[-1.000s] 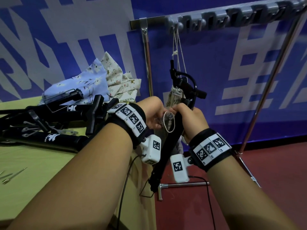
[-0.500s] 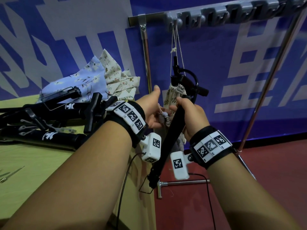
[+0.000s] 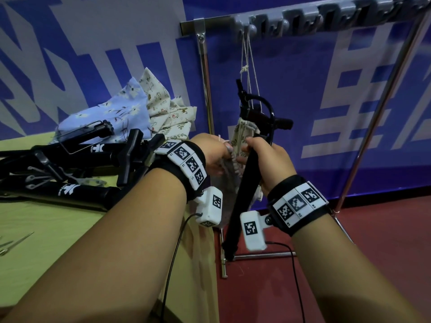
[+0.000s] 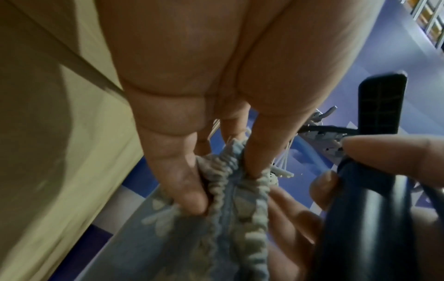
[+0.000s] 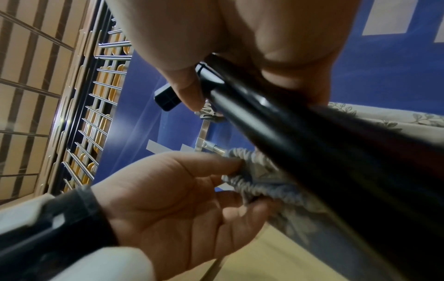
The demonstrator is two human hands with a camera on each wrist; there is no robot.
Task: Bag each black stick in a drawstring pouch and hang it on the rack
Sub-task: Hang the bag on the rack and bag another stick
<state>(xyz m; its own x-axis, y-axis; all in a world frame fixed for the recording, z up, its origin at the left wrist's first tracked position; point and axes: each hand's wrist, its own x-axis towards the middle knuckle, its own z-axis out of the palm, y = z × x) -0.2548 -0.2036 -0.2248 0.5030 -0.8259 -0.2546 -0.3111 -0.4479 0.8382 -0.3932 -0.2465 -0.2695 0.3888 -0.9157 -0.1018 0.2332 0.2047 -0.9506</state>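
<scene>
My right hand (image 3: 262, 153) grips a long black stick (image 3: 245, 190) near its upper part and holds it nearly upright beside the table edge; its lower end hangs just above the floor. A floral drawstring pouch (image 3: 241, 136) hangs by its strings (image 3: 247, 54) from a hook on the rack bar (image 3: 326, 16), right behind the stick. My left hand (image 4: 223, 182) pinches the pouch's gathered rim (image 4: 240, 190) between thumb and fingers. The right wrist view shows the stick (image 5: 300, 136) lying across the outside of the pouch (image 5: 259, 182).
Several more black sticks (image 3: 70, 164) lie piled on the yellow-green table (image 3: 58, 241), with a heap of folded floral pouches (image 3: 140, 113) behind them. Small metal pins (image 3: 14, 243) lie at the table's left edge. The rack's post (image 3: 206, 89) and foot (image 3: 263, 254) stand on red floor.
My left hand let go of a string loop and took the pouch's gathered rim between thumb and fingers. The stick in my right hand shifted a little higher and closer to the pouch.
</scene>
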